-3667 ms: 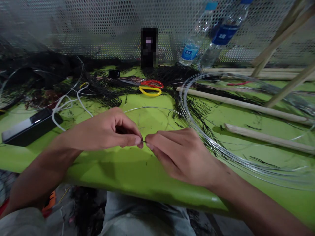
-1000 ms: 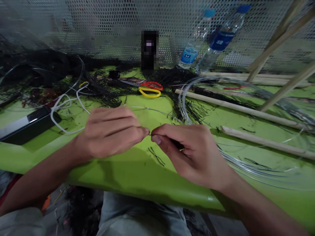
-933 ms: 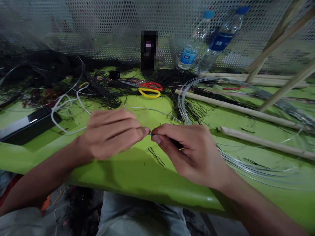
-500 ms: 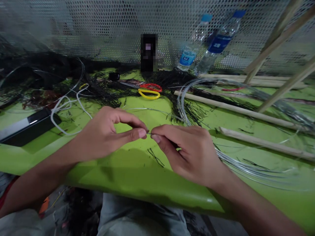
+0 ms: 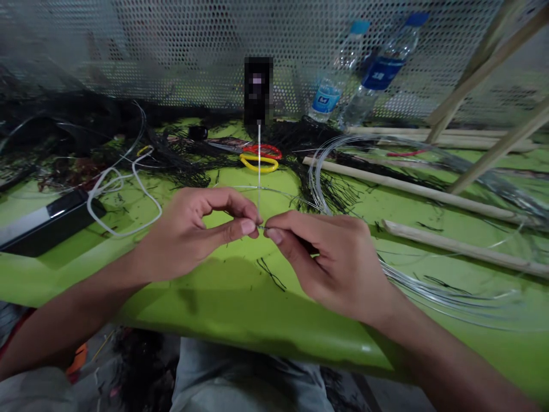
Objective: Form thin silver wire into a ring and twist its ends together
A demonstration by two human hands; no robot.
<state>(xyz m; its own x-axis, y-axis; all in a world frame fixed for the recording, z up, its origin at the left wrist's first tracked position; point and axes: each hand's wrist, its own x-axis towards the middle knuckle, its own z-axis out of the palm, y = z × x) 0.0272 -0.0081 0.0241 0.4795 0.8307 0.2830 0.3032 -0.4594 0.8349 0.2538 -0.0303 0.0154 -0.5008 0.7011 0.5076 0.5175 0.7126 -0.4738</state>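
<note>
One table (image 5: 257, 309) lies beneath the grip, one coil (image 5: 412, 288) to its right, two bottles (image 5: 381, 73) beyond it on the right. Two hands face each other: the left hand (image 5: 189, 234) loops thumb and forefinger, the right hand (image 5: 338, 257) curls its fingers, back upward. One scissors (image 5: 253, 152) lies straight beyond. Both hands pinch one thin strand (image 5: 263, 228) between their fingertips.

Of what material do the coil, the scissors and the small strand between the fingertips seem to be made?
Coil: probably smooth metal wire, from its silvery shine.
Scissors: likely plastic-coated handles, bright and glossy; grey, metal-looking blades.
Strand: thin and dark; perhaps wire, but too small to tell.
</note>
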